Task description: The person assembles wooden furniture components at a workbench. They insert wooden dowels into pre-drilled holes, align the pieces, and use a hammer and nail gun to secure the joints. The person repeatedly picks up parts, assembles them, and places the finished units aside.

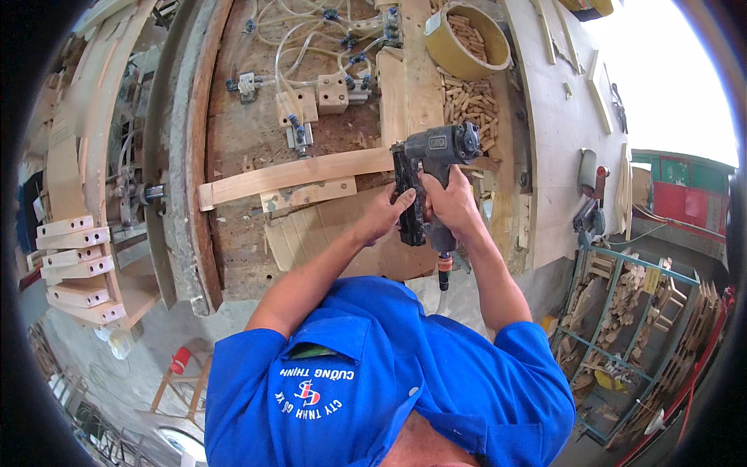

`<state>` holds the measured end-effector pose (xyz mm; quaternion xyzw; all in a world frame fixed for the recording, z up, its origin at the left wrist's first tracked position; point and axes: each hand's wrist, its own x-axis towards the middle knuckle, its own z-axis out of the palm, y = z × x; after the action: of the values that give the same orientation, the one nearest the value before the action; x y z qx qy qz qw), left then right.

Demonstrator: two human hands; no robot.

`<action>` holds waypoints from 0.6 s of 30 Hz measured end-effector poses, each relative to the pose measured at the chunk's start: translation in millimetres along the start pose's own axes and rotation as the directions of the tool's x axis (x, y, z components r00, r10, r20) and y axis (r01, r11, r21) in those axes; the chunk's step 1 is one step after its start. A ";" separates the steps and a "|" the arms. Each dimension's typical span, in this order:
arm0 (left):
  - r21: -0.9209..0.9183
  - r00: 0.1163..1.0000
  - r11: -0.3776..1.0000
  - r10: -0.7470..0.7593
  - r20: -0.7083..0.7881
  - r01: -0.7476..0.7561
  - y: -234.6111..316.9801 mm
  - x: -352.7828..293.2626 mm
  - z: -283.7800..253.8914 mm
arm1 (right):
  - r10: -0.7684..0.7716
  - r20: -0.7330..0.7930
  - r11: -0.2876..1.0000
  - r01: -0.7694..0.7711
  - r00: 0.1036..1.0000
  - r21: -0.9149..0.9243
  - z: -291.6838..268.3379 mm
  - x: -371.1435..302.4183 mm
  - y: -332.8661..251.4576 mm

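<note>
1. Head view: your right hand (451,204) wraps the grip of the dark nail gun (432,167), fingers closed around it
2. Your left hand (384,214) presses the gun's magazine from the left, fingers curled on it
3. The gun's nose sits at the right end of the curved wooden strip (299,175) lying across the desk (233,124); contact is probably there, though hidden
4. A yellow bowl of dowels (465,40) stands beyond
</note>
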<state>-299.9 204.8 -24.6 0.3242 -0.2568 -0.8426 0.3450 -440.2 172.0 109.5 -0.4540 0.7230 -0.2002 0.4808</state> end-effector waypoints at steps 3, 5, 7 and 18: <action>0.014 0.999 1.000 -0.013 -0.029 0.014 -2.0 -4.6 3.5 | -0.078 0.006 0.995 0.078 0.997 0.065 1.8 -4.4 6.0; 0.033 0.999 0.999 0.030 -0.043 -0.029 -1.4 -3.1 2.9 | -0.038 0.015 0.997 0.037 0.999 0.071 1.4 -5.8 1.6; -0.008 0.999 1.000 0.028 0.023 -0.028 -0.2 -5.7 3.4 | 0.001 0.012 0.997 -0.002 1.000 0.075 -1.1 -8.5 -2.8; 0.591 0.975 0.797 0.208 -0.077 -0.124 55.2 -31.4 -6.9 | -0.198 -0.434 0.929 0.027 0.879 -0.369 -146.8 -51.4 -1.1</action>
<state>-254.7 192.0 18.6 0.4478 -0.5052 -0.6654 0.3186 -561.9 193.5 203.9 -0.5134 0.8125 -0.1982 0.1921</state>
